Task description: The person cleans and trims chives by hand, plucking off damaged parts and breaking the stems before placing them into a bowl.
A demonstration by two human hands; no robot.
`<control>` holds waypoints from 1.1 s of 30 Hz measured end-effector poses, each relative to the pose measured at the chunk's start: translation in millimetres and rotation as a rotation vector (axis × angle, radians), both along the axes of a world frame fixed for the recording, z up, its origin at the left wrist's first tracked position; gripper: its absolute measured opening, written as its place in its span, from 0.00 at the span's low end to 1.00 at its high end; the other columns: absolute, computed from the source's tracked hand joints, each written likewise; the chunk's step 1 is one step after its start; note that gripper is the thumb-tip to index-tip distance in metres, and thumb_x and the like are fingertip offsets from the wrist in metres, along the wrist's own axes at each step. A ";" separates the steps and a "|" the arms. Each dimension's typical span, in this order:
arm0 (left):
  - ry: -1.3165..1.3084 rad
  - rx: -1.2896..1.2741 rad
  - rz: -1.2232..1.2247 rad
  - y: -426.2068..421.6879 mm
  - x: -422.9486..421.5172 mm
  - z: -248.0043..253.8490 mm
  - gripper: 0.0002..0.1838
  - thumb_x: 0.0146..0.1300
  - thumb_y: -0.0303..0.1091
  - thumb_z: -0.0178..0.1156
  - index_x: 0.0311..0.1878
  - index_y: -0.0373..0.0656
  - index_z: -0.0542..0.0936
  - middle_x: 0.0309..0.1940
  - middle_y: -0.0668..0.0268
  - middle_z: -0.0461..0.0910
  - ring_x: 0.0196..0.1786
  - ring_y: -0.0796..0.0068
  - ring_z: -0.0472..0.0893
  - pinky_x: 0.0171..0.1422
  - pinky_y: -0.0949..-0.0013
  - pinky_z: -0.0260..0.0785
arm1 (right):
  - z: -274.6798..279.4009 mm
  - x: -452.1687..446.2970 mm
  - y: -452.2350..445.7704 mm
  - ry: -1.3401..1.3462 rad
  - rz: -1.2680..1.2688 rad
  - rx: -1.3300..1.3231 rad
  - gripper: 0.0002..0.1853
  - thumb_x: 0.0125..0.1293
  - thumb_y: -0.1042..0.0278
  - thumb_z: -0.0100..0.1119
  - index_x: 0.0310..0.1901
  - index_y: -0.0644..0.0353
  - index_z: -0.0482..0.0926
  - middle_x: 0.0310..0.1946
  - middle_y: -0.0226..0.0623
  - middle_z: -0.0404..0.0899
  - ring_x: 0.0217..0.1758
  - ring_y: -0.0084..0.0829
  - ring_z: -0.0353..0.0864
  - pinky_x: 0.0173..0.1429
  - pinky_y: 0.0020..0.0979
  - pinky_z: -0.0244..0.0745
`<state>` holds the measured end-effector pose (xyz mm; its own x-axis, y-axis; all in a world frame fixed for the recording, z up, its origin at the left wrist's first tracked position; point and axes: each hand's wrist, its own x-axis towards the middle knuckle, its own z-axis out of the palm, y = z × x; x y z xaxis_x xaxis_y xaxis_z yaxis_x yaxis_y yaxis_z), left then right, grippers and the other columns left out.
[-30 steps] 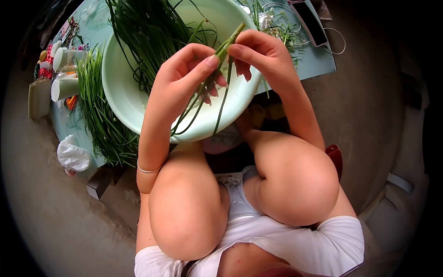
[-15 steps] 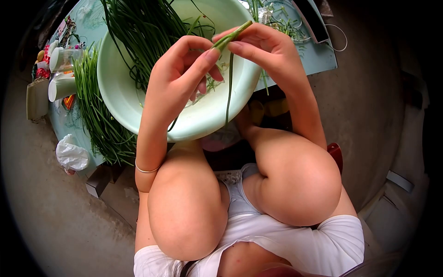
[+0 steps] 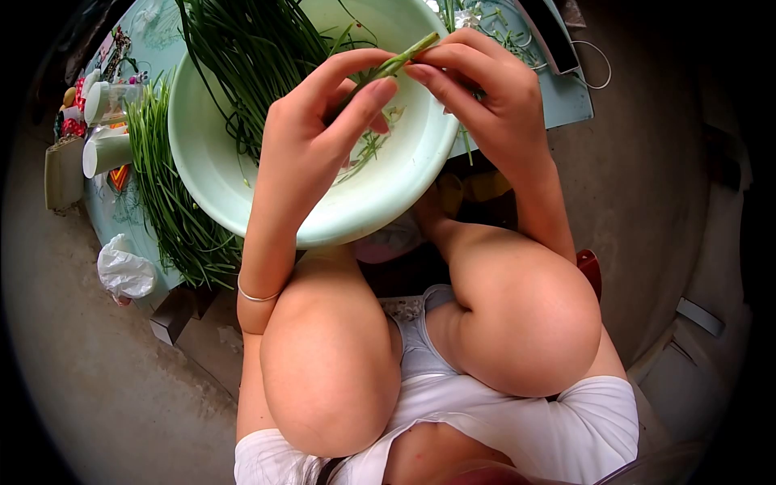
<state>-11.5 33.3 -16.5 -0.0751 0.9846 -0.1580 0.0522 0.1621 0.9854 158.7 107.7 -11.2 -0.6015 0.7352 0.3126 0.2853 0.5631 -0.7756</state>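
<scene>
Between thumb and fingers, my left hand (image 3: 311,133) pinches a small bunch of green garlic chives (image 3: 398,61) above the basin. The pale cut ends point up to the right. My right hand (image 3: 497,93) has its thumb and fingertips closed on the bunch near those ends. Beneath both hands is a pale green plastic basin (image 3: 323,230). A large pile of dark green garlic chives (image 3: 250,73) fills its left side, and small trimmed bits (image 3: 368,149) lie on its bottom.
Another heap of chives (image 3: 174,198) lies left of the basin on the light blue table (image 3: 570,105). Two whitish cups (image 3: 105,152) and a crumpled white plastic bag (image 3: 125,267) are farther left. Scraps and a dark device with a white cord (image 3: 548,36) sit at the upper right.
A long loose leaf that hung below my hands is gone from there. My right hand has shifted slightly right and its fingers have curled more; the bunch stays in my left hand.
</scene>
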 end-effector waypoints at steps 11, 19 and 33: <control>0.059 0.051 0.035 -0.4 0.5 -3.9 0.10 0.64 0.33 0.57 0.42 0.36 0.80 0.23 0.69 0.79 0.23 0.90 0.71 0.23 0.83 0.58 | -1.7 1.6 7.1 0.061 -0.045 0.256 0.05 0.59 0.77 0.59 0.38 0.65 0.79 0.39 0.35 0.79 0.31 0.19 0.76 0.29 0.19 0.70; -0.235 -0.113 -0.110 0.7 -11.3 -3.9 0.13 0.68 0.39 0.51 0.45 0.39 0.79 0.18 0.76 0.70 0.18 0.93 0.63 0.19 0.85 0.51 | 26.9 7.4 11.2 -0.157 -0.531 -0.163 0.08 0.57 0.80 0.57 0.40 0.67 0.78 0.31 0.39 0.79 0.27 0.21 0.78 0.30 0.22 0.68; -0.263 -0.093 -0.163 -0.9 4.8 -2.5 0.16 0.70 0.39 0.49 0.42 0.36 0.79 0.19 0.73 0.72 0.19 0.90 0.67 0.21 0.84 0.58 | -14.9 3.2 3.8 0.290 0.054 -0.649 0.07 0.60 0.66 0.62 0.36 0.60 0.82 0.23 0.24 0.79 0.23 0.10 0.70 0.26 0.14 0.60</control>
